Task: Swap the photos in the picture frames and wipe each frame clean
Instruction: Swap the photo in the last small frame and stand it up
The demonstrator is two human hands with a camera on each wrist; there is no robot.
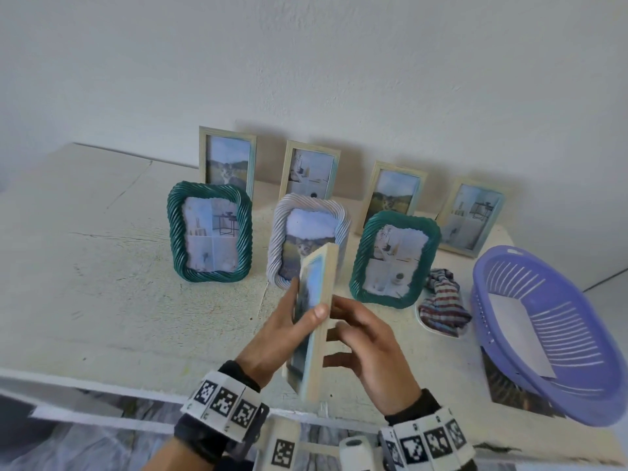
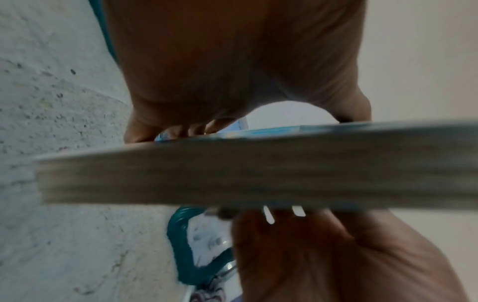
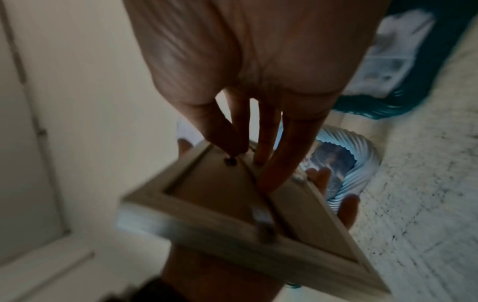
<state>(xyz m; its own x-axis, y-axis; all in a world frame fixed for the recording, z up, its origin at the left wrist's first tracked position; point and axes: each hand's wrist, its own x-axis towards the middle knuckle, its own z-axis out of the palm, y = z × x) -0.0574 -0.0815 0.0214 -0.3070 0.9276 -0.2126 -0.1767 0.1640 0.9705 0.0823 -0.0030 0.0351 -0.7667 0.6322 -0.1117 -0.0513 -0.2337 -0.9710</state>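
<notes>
The white table (image 1: pixel 102 266) fills my view, and the purple basket (image 1: pixel 550 334) sits at its 4 o'clock edge with a sheet of paper inside. Seven frames stand upright on the table: four pale wooden ones along the wall toward 12 o'clock, and in front of them a green rope frame (image 1: pixel 209 231) at 10 o'clock, a white rope frame (image 1: pixel 282 239) in the middle and a second green rope frame (image 1: pixel 396 259) at 2 o'clock. A striped cloth (image 1: pixel 441 302) lies bunched between that green frame and the basket.

I hold the wooden frame (image 1: pixel 314 321) edge-on above the table's near side, in front of the white rope frame. My left hand (image 1: pixel 282 334) grasps it, thumb across the front and fingers wrapped along its far edge. My right hand (image 1: pixel 370 348) is at the frame's back, fingers (image 3: pixel 261 130) nearly straight, their tips touching the backing board (image 3: pixel 212 183) beside a small turn clip.
</notes>
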